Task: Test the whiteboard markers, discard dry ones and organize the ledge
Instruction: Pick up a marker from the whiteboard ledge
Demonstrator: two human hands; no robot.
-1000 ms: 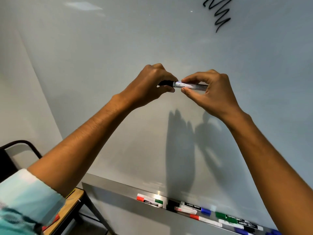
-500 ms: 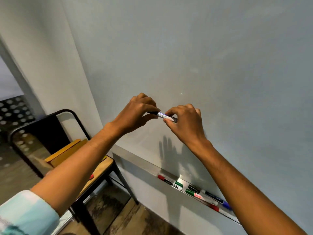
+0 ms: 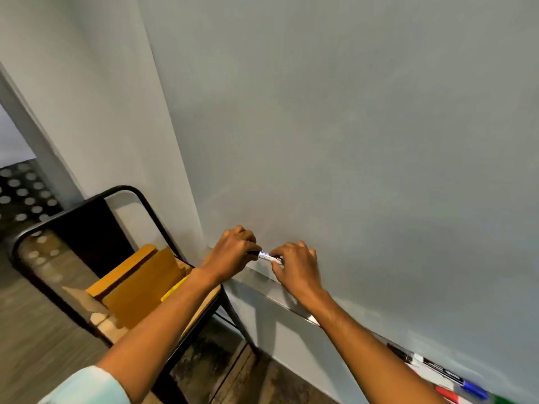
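Both of my hands hold one black-capped whiteboard marker (image 3: 267,255) level, just above the left end of the metal ledge (image 3: 280,298). My left hand (image 3: 233,253) pinches the black cap end. My right hand (image 3: 294,265) grips the white labelled barrel. The whiteboard (image 3: 350,141) fills the upper right, blank where I see it. Several more markers (image 3: 443,374) in black, blue, red and green lie on the ledge at the lower right, partly behind my right forearm.
A black metal chair (image 3: 87,211) with a wooden seat stands left of the ledge, below my left arm. An open brown cardboard box (image 3: 140,275) rests on it, with a yellow object (image 3: 175,287) at its edge. Wooden floor lies beneath.
My hands and the marker have come down and to the left, from mid-board to just above the ledge's left end. The view swung left, and the black scribble is out of sight.
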